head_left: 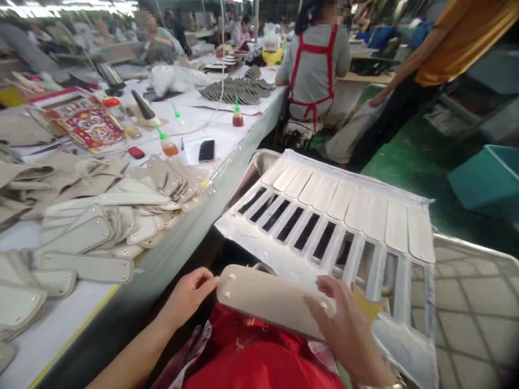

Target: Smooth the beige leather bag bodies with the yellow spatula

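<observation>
A long beige leather-like strap piece (267,297) with rounded ends and small pale studs near them lies across in front of my red apron. My left hand (186,297) pinches its left end between thumb and fingertips. At the other end my right hand (348,324) holds the piece, thumb on the near face and fingers round the far edge. Just beyond it, a white slotted frame (279,256) carries a row of similar pale pieces (320,194) along its far side. Several dark openings show between its bars.
Stacks of beige pieces (93,232) cover the near left of the table (162,275). Glue bottles (168,146), a phone (206,151) and grey curved pieces (239,89) lie farther back. A teal bin (486,183) stands at right; people sit and stand beyond.
</observation>
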{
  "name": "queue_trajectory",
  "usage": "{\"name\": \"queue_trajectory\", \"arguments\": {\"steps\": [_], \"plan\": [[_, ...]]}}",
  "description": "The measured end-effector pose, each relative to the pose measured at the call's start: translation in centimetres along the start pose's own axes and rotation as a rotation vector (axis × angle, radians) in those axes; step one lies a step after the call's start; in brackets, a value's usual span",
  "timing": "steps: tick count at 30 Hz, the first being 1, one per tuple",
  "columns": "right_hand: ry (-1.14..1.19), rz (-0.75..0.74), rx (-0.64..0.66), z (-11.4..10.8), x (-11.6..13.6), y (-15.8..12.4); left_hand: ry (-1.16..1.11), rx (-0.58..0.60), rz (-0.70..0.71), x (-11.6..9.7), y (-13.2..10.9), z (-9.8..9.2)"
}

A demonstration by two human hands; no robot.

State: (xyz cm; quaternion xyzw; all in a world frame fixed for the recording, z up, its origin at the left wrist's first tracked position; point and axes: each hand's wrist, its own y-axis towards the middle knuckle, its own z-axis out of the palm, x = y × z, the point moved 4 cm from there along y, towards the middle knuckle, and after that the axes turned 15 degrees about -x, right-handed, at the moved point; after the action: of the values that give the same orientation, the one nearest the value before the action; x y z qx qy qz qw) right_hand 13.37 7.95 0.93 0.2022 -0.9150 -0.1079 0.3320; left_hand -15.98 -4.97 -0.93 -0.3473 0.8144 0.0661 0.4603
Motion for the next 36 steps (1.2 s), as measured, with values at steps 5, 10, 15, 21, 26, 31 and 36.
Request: {"name": "queue_trajectory", "arguments": {"steps": [5,10,15,21,26,31,36], "plan": [[0.054,-0.494,0.326,6.6,9.3,0.4,-0.084,0.070,-0.006,-0.1,0.3,1.7],[-0.012,-0.480,0.414,10.0,9.6,0.4,-0.078,0.102,-0.008,-0.1,1.3,1.3],[-0.021,-0.501,0.413,9.9,9.4,0.4,-0.088,0.116,-0.011,0.4,1.9,1.4],[-0.028,-0.521,0.411,10.3,9.4,0.3,-0.015,0.097,0.059,-0.1,2.0,1.2],[-0.034,-0.550,0.389,10.3,9.3,0.3,0.023,0.083,0.097,-0.4,2.1,1.0],[-0.038,-0.557,0.385,10.3,9.2,0.2,0.075,0.097,0.108,-0.7,2.2,0.8],[-0.030,-0.554,0.395,10.4,9.1,0.3,0.099,0.121,0.124,-1.2,2.4,0.7]]}}
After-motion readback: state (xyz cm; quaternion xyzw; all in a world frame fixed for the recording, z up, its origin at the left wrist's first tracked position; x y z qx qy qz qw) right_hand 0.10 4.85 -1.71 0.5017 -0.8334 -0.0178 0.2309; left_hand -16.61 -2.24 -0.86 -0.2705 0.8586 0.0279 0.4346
